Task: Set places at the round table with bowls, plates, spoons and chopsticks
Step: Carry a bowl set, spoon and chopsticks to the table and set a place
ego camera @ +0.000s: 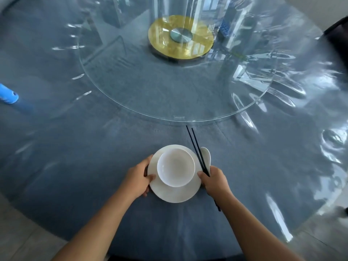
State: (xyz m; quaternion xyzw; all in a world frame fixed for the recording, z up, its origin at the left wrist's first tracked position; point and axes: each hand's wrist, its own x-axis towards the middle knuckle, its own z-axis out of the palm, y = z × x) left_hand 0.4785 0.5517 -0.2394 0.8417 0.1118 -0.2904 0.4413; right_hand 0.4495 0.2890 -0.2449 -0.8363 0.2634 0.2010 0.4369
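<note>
A white bowl (176, 167) stands on a white plate (175, 194) near the front of the round table (94, 166). My left hand (138, 178) grips the plate's left rim, thumb on top. My right hand (213, 180) is at the plate's right edge and holds a pair of black chopsticks (194, 142) that point away toward the glass turntable. A white spoon (206, 155) lies just right of the chopsticks, its handle hidden under my right hand; whether that hand holds it too is unclear.
A large glass turntable (131, 87) on a gold hub (180, 37) fills the middle of the table. The blue-grey cloth lies under clear plastic film. A blue cylindrical object (8, 94) lies at the far left. A dark chair (337, 34) stands at the right.
</note>
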